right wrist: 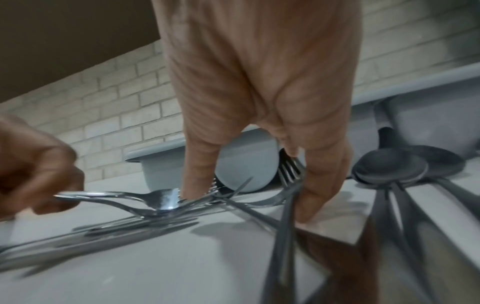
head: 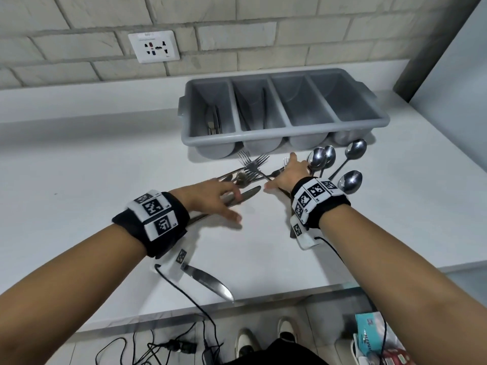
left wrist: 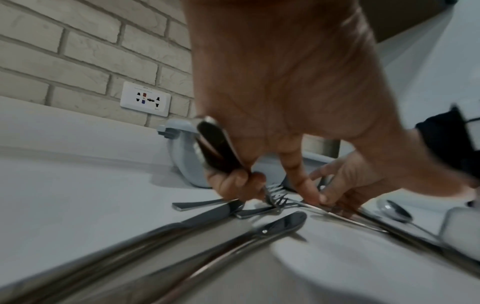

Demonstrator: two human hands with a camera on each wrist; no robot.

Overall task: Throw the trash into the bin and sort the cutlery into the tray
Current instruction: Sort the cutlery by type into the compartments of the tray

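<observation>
A grey four-compartment tray [head: 184, 106] stands at the back of the white counter, with knives in its leftmost compartment. Several forks [head: 253, 167] lie tangled just in front of it. My left hand [head: 221, 198] reaches into that pile from the left. The right wrist view shows its curled fingers gripping fork handles [right wrist: 78, 195]. My right hand [head: 286, 172] is spread with straight fingers [right wrist: 319, 185] pressing down beside a fork [right wrist: 288, 170]. Spoons [head: 350, 180] fan out to its right. Knives [head: 247, 194] lie under my left hand.
One knife [head: 208, 284] lies near the counter's front edge by my left forearm. A wall socket [head: 154, 46] sits on the brick wall. Below the edge are floor cables [head: 163, 346] and packaging [head: 374, 338] at lower right.
</observation>
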